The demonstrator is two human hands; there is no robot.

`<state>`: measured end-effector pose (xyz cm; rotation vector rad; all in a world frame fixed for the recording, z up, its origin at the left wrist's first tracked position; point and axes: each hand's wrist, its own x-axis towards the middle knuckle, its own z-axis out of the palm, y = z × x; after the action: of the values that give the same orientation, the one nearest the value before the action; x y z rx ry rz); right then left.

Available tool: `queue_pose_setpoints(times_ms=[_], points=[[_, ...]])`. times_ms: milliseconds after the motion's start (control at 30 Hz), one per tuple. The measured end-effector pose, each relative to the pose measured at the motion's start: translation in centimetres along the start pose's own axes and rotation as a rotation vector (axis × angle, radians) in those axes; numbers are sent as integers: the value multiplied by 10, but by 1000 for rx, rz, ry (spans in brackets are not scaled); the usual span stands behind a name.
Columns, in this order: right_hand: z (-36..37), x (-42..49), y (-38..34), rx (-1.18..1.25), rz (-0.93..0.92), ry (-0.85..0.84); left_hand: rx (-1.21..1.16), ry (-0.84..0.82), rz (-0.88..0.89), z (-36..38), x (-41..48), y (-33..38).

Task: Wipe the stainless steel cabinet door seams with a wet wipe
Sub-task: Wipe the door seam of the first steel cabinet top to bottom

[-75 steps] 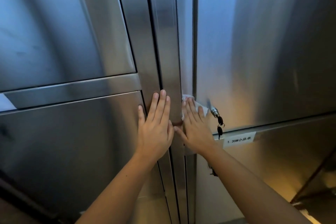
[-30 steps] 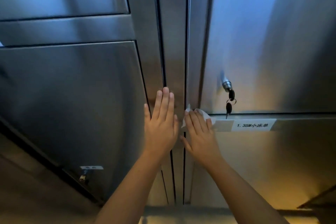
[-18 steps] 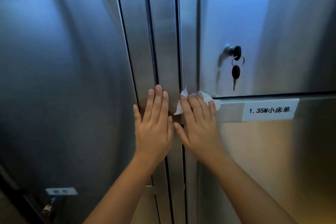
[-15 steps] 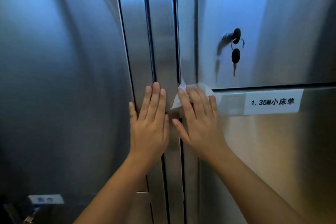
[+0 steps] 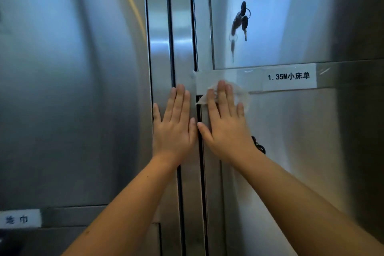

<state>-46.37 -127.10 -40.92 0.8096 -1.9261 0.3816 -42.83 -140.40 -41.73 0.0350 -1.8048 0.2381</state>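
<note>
Just left of the label (image 5: pixel 288 77) and a little below it, the wipe (image 5: pixel 241 94) lies flat against the steel at the top left corner of the lower door (image 5: pixel 291 151), lapping onto the crossbar that carries the label; the right hand (image 5: pixel 226 129) presses it there with straight fingers held side by side and the thumb spread leftward, gripping nothing; white edges of the wipe show past the fingertips and on both sides of them; further left of the label, the left hand (image 5: pixel 174 129) lies flat on the post (image 5: pixel 182 48), fingers straight and together, holding nothing; the hands sit side by side, thumb tips almost touching, with a dark seam (image 5: pixel 193 27) running down between them; a second seam (image 5: pixel 170 27), further left again, passes under the left hand; above the label and to its left, keys (image 5: pixel 244 21) hang from a lock in the upper door (image 5: pixel 291 16); below and left of the label, a small black thing shows beside the right wrist, too hidden to name; far to the label's lower left, a white tag (image 5: pixel 18 219) with blurred characters sits under the left door (image 5: pixel 72 89).
</note>
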Motion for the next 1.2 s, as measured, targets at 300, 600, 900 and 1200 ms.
queue_pose_setpoints(times_ms=[300, 600, 900, 1200], points=[[22, -10, -7, 29, 89, 237, -17, 39, 18, 4, 0, -3], [31, -26, -14, -92, 138, 351, -29, 51, 14, 3, -2, -2], [20, -25, -6, -122, 88, 351, -40, 49, 10, 2, -2, -2], [32, -14, -3, -128, 95, 347, -35, 65, 16, 5, -3, -3]])
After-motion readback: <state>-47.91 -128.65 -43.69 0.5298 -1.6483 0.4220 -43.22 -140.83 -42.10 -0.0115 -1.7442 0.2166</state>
